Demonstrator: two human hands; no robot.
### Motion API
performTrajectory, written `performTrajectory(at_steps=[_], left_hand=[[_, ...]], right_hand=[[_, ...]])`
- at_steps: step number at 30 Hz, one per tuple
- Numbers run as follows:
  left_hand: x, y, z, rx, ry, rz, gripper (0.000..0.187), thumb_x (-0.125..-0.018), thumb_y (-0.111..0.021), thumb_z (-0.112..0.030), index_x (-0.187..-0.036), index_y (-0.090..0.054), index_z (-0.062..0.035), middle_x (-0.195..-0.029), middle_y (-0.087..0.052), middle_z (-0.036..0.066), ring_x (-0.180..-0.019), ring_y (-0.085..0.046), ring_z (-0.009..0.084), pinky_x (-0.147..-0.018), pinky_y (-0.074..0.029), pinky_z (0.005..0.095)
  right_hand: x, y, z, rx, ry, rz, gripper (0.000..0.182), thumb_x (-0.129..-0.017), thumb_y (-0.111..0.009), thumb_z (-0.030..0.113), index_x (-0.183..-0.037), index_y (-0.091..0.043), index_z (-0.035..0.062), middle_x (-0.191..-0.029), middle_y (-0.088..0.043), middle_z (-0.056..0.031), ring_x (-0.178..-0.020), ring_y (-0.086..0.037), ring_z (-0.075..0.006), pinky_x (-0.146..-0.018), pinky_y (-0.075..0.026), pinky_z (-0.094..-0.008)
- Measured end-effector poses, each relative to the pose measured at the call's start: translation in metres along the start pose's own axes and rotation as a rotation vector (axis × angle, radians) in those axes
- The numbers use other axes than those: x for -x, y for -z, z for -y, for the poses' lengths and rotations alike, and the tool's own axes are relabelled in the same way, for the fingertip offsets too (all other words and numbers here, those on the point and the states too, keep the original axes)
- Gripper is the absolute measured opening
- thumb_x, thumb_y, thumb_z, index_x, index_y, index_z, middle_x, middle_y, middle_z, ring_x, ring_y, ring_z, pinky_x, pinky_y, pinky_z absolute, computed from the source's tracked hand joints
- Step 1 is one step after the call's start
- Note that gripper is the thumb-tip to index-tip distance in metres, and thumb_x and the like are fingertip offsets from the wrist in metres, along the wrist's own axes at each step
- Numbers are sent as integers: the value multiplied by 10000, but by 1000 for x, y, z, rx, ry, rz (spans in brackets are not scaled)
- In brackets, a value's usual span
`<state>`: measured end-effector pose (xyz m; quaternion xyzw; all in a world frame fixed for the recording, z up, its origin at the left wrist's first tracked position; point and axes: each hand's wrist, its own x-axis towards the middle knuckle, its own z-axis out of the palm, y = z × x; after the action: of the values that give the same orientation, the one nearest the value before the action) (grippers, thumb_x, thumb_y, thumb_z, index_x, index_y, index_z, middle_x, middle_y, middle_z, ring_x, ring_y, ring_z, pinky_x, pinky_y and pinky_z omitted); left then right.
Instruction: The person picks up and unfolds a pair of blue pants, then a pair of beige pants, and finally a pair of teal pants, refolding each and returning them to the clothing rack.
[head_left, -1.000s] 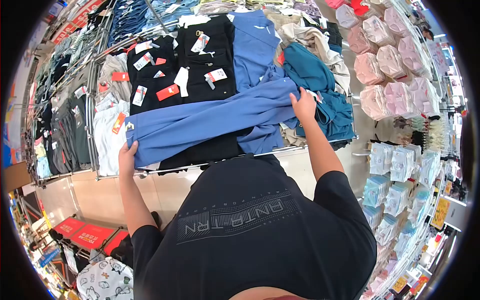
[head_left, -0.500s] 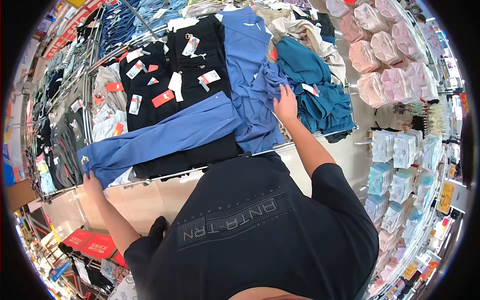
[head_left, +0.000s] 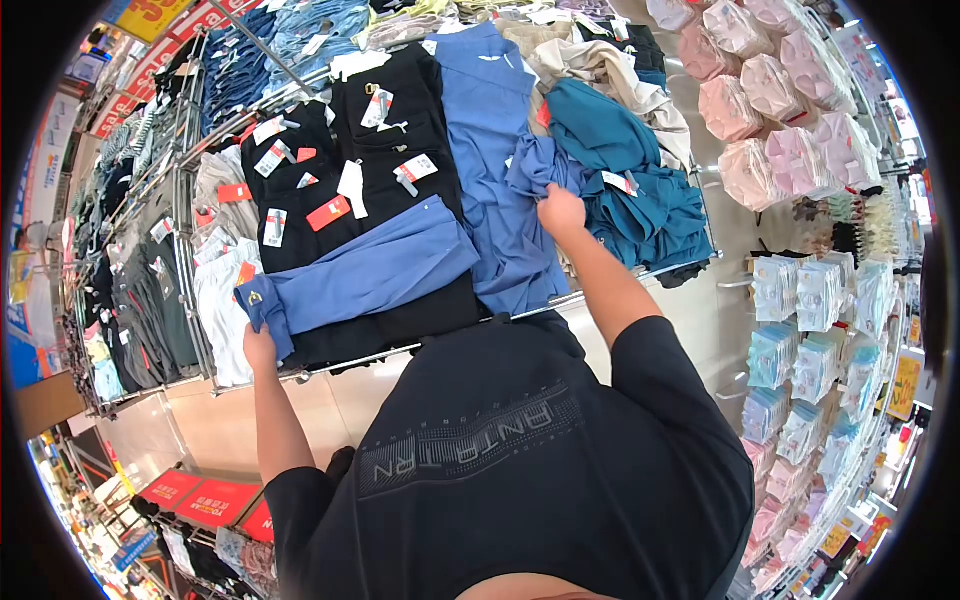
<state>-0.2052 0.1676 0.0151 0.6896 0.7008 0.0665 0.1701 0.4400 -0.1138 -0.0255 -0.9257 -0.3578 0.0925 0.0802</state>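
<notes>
Blue trousers [head_left: 375, 262] lie across a stack of black trousers [head_left: 400, 120], running from the left front toward the middle of the display table. My left hand [head_left: 260, 348] is closed on their left end, which is doubled back and shows a small yellowish fitting. More blue cloth [head_left: 490, 130] stretches from the back to the front edge beside the black stack. On its right side my right hand [head_left: 562, 213] is closed on a bunched fold of this blue fabric. Rumpled teal trousers [head_left: 645, 215] lie just right of that hand.
White trousers [head_left: 222, 310] and grey trousers [head_left: 150, 300] fill the left side. Jeans [head_left: 290, 50] are piled at the back. A metal rail [head_left: 340, 366] edges the table's front. Packaged pink garments [head_left: 765, 90] hang on the right, with red boxes [head_left: 215, 500] low on the left.
My left hand has moved right, folding the end of the blue trousers back over itself. My right hand has shifted slightly left and down, its fingers now closed on bunched cloth.
</notes>
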Motion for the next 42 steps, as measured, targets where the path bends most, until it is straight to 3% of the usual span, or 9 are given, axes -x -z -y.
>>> performTrajectory(at_steps=[7, 8, 12, 19, 26, 29, 33, 37, 42], left_hand=[[26, -11, -58, -110, -20, 93, 412, -921, -624, -257, -1243, -650, -2, -1145, -688, 260, -1077, -654, 439, -930, -508, 487], [27, -24, -59, -232, -56, 43, 544, -907, -635, -261, -1386, -562, -13, -1267, -638, 265, -1137, -630, 444, -981, -502, 486], [45, -38, -97, -259, 55, 100, 682, -880, -643, -236, -1497, -420, -50, -1339, -599, 242, -1206, -597, 455, -1023, -490, 501], [44, -57, -69, -389, 154, 110, 500, -877, -533, -206, -1349, -575, -49, -1231, -665, 265, -1134, -647, 443, -966, -511, 533], [20, -13, -69, -287, 64, -38, 392, -843, -508, -205, -1121, -699, -4, -1075, -704, 281, -1027, -663, 470, -906, -513, 529], [18, 34, -76, -279, 72, -153, 407, -892, -569, -304, -1119, -698, 9, -1085, -695, 293, -1054, -649, 479, -939, -498, 529], [47, 125, -119, -164, 88, -246, 411, -894, -641, -333, -1160, -708, -26, -1107, -693, 280, -1075, -642, 476, -922, -496, 494], [77, 187, -142, 270, 80, -265, 349, -895, -662, -190, -1150, -705, 44, -1032, -745, 179, -937, -701, 299, -868, -519, 379], [117, 233, -182, 788, 90, -116, 319, -929, -653, -96, -1200, -671, 71, -1041, -735, 111, -897, -681, 148, -843, -524, 270]], right_hand=[[-27, 109, -75, -290, -54, -220, 351, -905, -552, 265, -1142, -731, 77, -1026, -732, -213, -980, -700, -398, -889, -541, -445], [-29, 122, -88, -313, -69, -233, 343, -912, -555, 266, -1147, -727, 84, -1027, -732, -211, -984, -699, -395, -889, -539, -440], [-32, 172, -116, -425, -165, -348, 325, -930, -552, 272, -1118, -723, 69, -998, -730, -224, -952, -704, -383, -864, -539, -434], [-52, 255, -182, -1097, -206, -725, 260, -961, -519, 141, -1109, -681, 2, -964, -681, -39, -894, -616, -125, -834, -493, -269], [-90, 236, -302, -474, -264, -506, 390, -951, -554, 200, -1278, -629, 3, -1190, -680, -204, -1084, -654, -305, -970, -490, -378], [-79, 202, -258, -334, -133, -519, 432, -971, -563, 214, -1364, -586, 38, -1321, -634, -216, -1194, -624, -351, -1020, -482, -389], [-44, 173, -142, -465, 128, -202, 348, -997, -550, 180, -1319, -622, 68, -1291, -655, -163, -1184, -631, -319, -1009, -485, -378], [-20, 113, -34, -663, 233, 176, 266, -998, -568, 213, -1189, -704, 87, -1068, -737, -154, -1001, -715, -281, -893, -539, -371], [-7, -24, 51, -868, 259, 550, 406, -1002, -599, 327, -1267, -660, 27, -1074, -730, -115, -962, -683, -204, -846, -535, -369]])
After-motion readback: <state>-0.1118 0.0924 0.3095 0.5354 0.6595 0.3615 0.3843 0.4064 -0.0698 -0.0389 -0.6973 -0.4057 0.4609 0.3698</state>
